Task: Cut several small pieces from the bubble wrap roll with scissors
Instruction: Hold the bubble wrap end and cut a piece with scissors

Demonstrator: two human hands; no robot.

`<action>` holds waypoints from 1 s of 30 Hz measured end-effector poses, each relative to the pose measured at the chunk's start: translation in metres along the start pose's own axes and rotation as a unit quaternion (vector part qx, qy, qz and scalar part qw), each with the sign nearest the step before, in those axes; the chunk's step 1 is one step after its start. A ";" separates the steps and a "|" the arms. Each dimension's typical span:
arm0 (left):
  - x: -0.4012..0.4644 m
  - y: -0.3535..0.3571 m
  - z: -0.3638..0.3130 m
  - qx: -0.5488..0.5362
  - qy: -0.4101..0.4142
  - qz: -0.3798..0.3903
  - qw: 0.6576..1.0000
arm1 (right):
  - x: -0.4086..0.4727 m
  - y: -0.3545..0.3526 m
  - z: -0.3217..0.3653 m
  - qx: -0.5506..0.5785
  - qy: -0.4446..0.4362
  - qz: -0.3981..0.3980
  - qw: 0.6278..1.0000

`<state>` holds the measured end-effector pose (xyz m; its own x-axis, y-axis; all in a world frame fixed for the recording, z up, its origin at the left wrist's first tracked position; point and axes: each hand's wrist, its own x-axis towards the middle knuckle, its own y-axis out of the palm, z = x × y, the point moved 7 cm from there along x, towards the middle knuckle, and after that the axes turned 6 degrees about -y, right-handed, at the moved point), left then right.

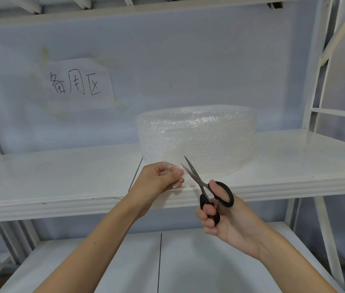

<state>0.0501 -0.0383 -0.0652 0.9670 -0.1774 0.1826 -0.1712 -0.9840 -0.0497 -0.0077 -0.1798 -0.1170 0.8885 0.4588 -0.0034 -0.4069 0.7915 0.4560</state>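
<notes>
White shelf [61, 182] under hands | left hand [163, 178] pinches bubble wrap edge [174, 169] | right hand [220, 218] holds scissors [207, 187], blades parted | roll [197, 140] behind | no cut pieces visible.

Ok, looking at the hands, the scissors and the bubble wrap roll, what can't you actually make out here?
All head view:
- Piece pinched by the left hand: the fingers cover most of it, and clear film hides its edges.
- Whether the scissors blades already bite the film: too faint to tell.
- Right hand: the palm faces away.
- Bubble wrap roll: its back and core are out of sight.
</notes>
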 end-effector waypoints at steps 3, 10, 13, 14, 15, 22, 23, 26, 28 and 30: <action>0.000 0.001 0.004 -0.022 -0.003 0.000 1.000 | 0.000 0.000 -0.003 0.063 -0.003 -0.008 0.998; 0.001 0.002 0.004 -0.034 -0.004 -0.006 0.999 | 0.000 0.002 -0.004 0.076 -0.021 -0.010 0.997; 0.001 0.001 0.004 -0.033 -0.006 -0.010 0.999 | -0.001 0.001 -0.002 0.056 -0.029 -0.015 0.998; 0.002 0.001 0.004 -0.034 -0.006 -0.012 0.999 | -0.001 0.001 -0.001 0.048 -0.031 -0.019 0.998; 0.002 0.001 0.004 -0.035 -0.007 -0.012 0.999 | -0.002 0.000 -0.001 0.041 -0.033 -0.022 0.998; 0.001 0.002 0.005 -0.028 -0.014 -0.010 0.999 | -0.003 -0.004 -0.003 0.024 -0.037 -0.029 0.999; 0.000 0.003 0.004 -0.024 -0.013 -0.008 1.000 | -0.003 -0.006 -0.003 0.034 -0.033 -0.031 0.998; -0.002 0.003 0.002 -0.020 -0.013 -0.006 1.000 | 0.000 -0.004 -0.002 0.045 -0.023 -0.011 0.999; -0.003 0.003 0.000 -0.018 -0.011 -0.009 1.000 | 0.002 -0.002 0.000 0.032 -0.024 -0.005 0.999; -0.003 0.003 -0.003 -0.015 -0.008 -0.013 1.000 | 0.003 -0.002 0.001 0.010 -0.024 -0.013 1.000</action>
<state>0.0459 -0.0411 -0.0627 0.9739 -0.1518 0.1686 -0.1512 -0.9884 -0.0162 -0.0044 -0.1803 -0.1166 0.9082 0.4176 0.0262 -0.3792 0.7950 0.4735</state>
